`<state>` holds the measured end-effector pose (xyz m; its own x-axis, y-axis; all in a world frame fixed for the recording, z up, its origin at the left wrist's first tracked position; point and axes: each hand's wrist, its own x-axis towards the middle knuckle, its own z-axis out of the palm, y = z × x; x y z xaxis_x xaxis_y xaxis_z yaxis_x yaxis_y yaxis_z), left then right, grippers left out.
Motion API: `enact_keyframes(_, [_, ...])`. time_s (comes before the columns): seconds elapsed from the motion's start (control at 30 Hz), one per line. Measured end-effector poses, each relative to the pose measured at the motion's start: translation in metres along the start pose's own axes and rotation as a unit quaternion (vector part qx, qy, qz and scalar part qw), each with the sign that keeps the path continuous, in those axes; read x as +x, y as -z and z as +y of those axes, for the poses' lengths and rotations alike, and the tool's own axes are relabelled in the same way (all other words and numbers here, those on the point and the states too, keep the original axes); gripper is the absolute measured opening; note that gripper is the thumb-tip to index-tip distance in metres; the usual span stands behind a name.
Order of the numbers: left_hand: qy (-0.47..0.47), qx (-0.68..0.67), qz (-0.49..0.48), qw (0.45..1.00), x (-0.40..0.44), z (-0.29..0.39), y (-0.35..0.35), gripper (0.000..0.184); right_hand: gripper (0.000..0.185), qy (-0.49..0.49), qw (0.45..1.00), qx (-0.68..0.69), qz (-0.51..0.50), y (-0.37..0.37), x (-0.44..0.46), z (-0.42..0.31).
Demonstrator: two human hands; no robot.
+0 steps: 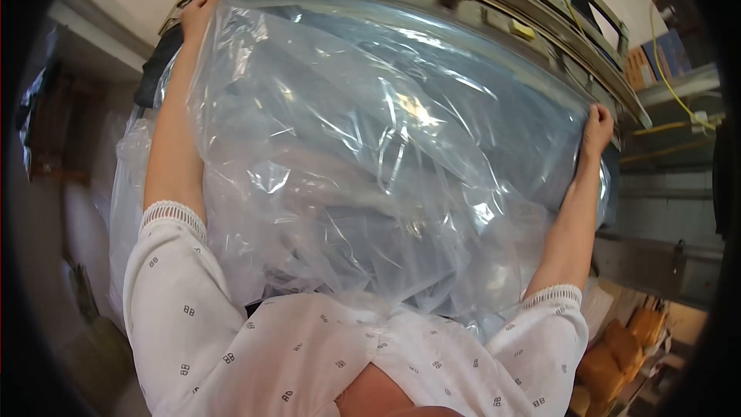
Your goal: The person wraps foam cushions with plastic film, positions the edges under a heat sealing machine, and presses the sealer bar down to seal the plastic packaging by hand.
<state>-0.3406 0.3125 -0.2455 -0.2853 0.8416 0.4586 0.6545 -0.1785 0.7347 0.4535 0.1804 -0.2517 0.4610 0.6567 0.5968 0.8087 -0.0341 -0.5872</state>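
Note:
A wide sheet of clear plastic film [347, 100] stretches between my two hands and hangs in creases down to my body. At the upper left, my left hand [202, 11] is closed on one corner of its far edge. My right hand [597, 130] pinches the opposite corner, lower in the view. The far edge runs fairly taut between them, along a long metal machine frame [463, 11]. Whether the film is one layer or a bag, I cannot tell.
A small yellow block [522, 29] sits on the machine. Yellow cables [658, 62] hang at the right, near cardboard boxes [656, 62] on a shelf. Brown wrapped bundles [624, 351] lie at the lower right. A dark cloth [158, 69] is beside my left forearm.

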Motion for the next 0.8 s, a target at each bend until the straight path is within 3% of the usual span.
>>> enact_keyframes(0.07, [-0.007, -0.038, 0.001, 0.999, 0.004, -0.002, -0.005, 0.032, 0.021, -0.013, 1.000, -0.007, -0.003, 0.001, 0.000, -0.002])
enact_keyframes(0.17, [0.032, 0.027, 0.002, 0.999, 0.007, 0.003, -0.008, 0.033, 0.029, -0.027, 1.000, -0.016, 0.002, 0.001, 0.002, -0.002])
enact_keyframes(0.37, [0.026, 0.104, 0.103, 0.989, 0.010, -0.008, -0.013, 0.029, 0.039, -0.064, 0.990, -0.108, 0.062, 0.002, 0.008, 0.002])
enact_keyframes(0.43, [0.100, -0.060, 0.025, 0.993, 0.012, -0.009, 0.001, 0.023, 0.035, -0.095, 0.992, -0.066, 0.041, 0.005, 0.016, 0.016])
enact_keyframes(0.47, [0.135, -0.143, -0.015, 0.980, 0.012, -0.010, 0.008, 0.021, 0.033, -0.054, 0.995, -0.024, 0.080, 0.007, 0.007, -0.014])
enact_keyframes(0.6, [0.181, -0.310, 0.050, 0.932, 0.014, -0.029, 0.006, 0.020, 0.038, -0.081, 0.992, 0.088, 0.044, 0.010, 0.003, -0.038])
enact_keyframes(0.73, [0.179, -0.306, 0.036, 0.934, 0.018, -0.039, 0.006, 0.023, 0.040, -0.069, 0.986, 0.144, 0.044, 0.007, 0.002, -0.038])
enact_keyframes(0.8, [0.103, -0.196, 0.022, 0.975, 0.017, -0.036, 0.003, 0.027, 0.043, -0.102, 0.989, 0.100, 0.039, 0.006, 0.003, -0.037])
